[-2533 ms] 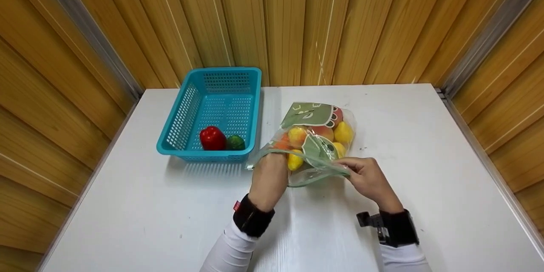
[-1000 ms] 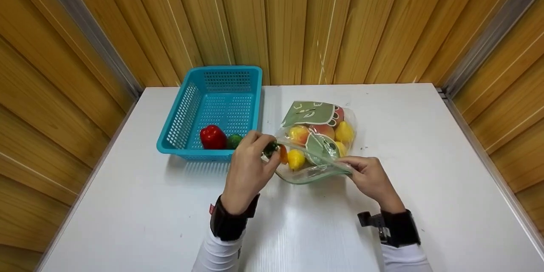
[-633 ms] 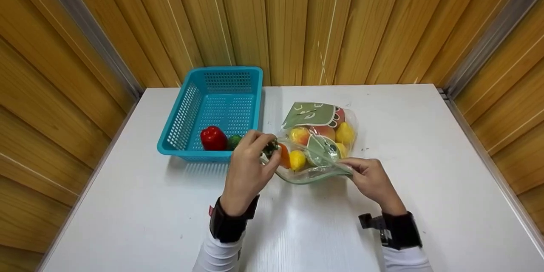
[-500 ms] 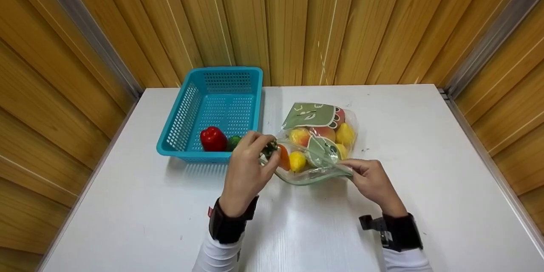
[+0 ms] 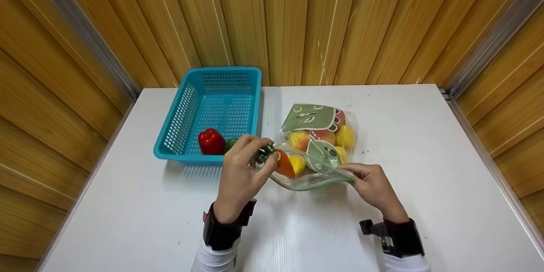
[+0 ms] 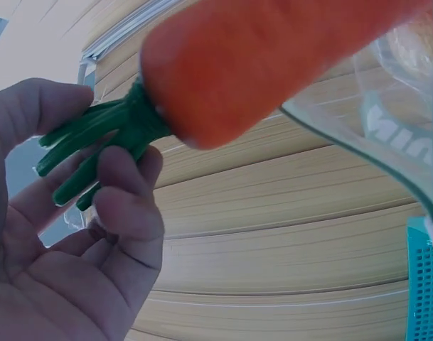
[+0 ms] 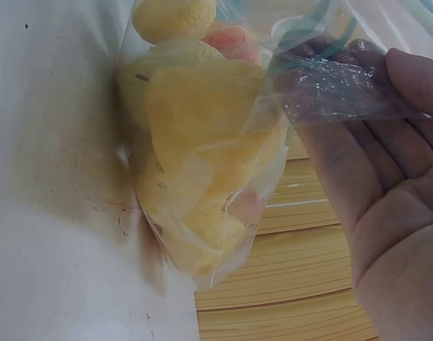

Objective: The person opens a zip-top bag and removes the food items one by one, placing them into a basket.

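head view looking down over the white table (image 5: pixel 127 212); wrist views close up, tilted upward, left on the orange plastic carrot (image 6: pixel 273 64), right sharing the clear plastic zip bag (image 7: pixel 202 177) with it.

teal basket (image 5: pixel 185 110) | red pepper (image 5: pixel 211 141) inside | green item (image 5: pixel 230 143), possibly cucumber

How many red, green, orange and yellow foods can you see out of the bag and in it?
Red: 1, the pepper in the basket.
Green: 1, the vegetable beside it.
Orange: 1, the carrot held by the left hand.
Yellow: 3 visible in the bag that the right hand holds.
Total: 6.
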